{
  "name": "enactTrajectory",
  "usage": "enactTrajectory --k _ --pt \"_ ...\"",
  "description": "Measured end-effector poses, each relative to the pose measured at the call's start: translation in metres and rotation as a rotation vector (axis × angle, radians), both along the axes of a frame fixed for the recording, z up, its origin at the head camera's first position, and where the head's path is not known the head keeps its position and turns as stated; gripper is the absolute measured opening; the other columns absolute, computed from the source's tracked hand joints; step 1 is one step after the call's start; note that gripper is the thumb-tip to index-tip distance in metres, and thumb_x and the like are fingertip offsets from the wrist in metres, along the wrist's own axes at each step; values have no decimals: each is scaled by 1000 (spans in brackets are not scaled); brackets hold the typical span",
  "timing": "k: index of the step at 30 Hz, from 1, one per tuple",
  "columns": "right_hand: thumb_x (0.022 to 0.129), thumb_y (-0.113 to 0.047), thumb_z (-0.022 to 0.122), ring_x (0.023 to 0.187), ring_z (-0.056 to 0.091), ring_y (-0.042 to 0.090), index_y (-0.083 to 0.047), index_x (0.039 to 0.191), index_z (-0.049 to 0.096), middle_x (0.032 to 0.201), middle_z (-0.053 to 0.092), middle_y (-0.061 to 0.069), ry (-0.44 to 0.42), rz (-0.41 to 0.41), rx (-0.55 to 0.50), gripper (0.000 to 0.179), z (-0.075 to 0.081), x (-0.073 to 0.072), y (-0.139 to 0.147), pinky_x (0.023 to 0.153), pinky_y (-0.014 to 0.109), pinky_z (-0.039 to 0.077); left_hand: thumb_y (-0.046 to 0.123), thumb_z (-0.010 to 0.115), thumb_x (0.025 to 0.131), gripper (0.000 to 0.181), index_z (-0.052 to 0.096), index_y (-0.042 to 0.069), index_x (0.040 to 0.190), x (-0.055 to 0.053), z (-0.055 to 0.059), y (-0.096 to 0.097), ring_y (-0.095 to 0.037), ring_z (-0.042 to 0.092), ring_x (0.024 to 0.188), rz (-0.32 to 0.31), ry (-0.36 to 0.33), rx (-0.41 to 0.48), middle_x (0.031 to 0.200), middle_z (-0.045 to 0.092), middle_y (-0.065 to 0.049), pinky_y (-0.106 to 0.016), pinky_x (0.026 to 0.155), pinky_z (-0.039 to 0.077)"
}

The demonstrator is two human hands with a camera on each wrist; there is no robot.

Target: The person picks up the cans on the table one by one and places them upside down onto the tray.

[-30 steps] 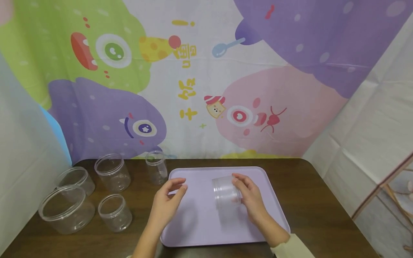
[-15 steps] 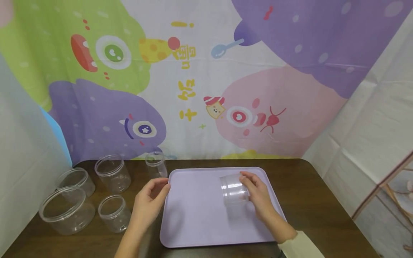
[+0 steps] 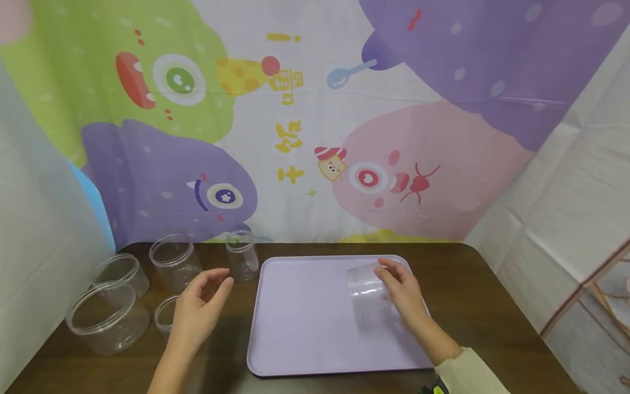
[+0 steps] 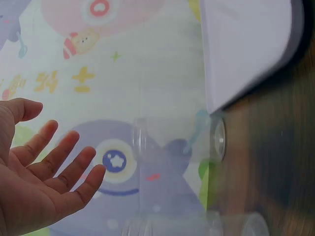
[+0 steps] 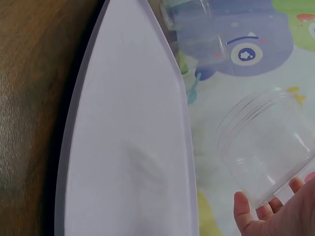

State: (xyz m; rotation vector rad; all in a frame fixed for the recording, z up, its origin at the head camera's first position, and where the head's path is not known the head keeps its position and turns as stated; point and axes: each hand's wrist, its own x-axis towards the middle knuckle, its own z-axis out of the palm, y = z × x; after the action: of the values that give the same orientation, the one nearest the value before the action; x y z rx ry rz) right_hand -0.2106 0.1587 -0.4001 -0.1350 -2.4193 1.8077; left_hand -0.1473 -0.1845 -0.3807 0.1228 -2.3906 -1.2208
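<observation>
Our right hand [image 3: 404, 290] gripped jar [image 3: 365, 287] over tray [image 3: 300, 323]; left hand [image 3: 199, 306], left of tray, showed spread fingers [image 4: 78, 167] only in left-wrist view.

Counter [image 3: 482, 323]: dark brown wood grain, far right corner rounded. Behind, printed cloth backdrop [image 3: 305, 216]: green, purple and pink cartoon monsters [image 3: 438, 137], yellow lettering [image 3: 291, 174] running sideways. Pale left panel [image 3: 39, 241]; creased white right sheet [image 3: 546, 202]. Blue strip [image 3: 97, 205] beside backdrop's left edge. Light diffuse.

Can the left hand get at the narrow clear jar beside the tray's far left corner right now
Probably yes; the left hand holds nothing, and nothing appears to stand between it and the narrow clear jar.
</observation>
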Motion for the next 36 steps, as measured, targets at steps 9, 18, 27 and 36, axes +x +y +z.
enactTrajectory --k 9,18,27,36 --pt "89 -25 61 75 51 6 -10 122 58 95 59 -2 -12 -11 34 36 1 -9 10 62 21 46 30 58 93 29 63 10 112 4 -3 -19 -4 55 96 38 -4 -85 110 67 -6 -7 77 41" --pt "89 -31 61 83 51 5 -13 124 56 112 58 8 -26 -33 102 39 0 -18 22 67 20 47 31 61 90 29 64 10 111 7 -8 -35 -12 58 96 54 -4 -181 110 65 -10 -14 75 44" --pt "90 -32 60 90 52 8 -12 124 55 116 59 10 -26 -37 134 40 -3 -24 28 71 20 46 28 63 90 32 62 4 112 10 -10 -48 -41 55 107 32 -8 -234 115 61 -22 -57 84 45" --pt "90 -38 58 114 51 25 -9 127 53 122 55 14 -9 -8 215 47 -2 -29 35 92 33 43 29 61 91 37 60 1 114 14 -12 -62 -45 49 110 14 -82 -283 121 55 -27 -61 86 41"
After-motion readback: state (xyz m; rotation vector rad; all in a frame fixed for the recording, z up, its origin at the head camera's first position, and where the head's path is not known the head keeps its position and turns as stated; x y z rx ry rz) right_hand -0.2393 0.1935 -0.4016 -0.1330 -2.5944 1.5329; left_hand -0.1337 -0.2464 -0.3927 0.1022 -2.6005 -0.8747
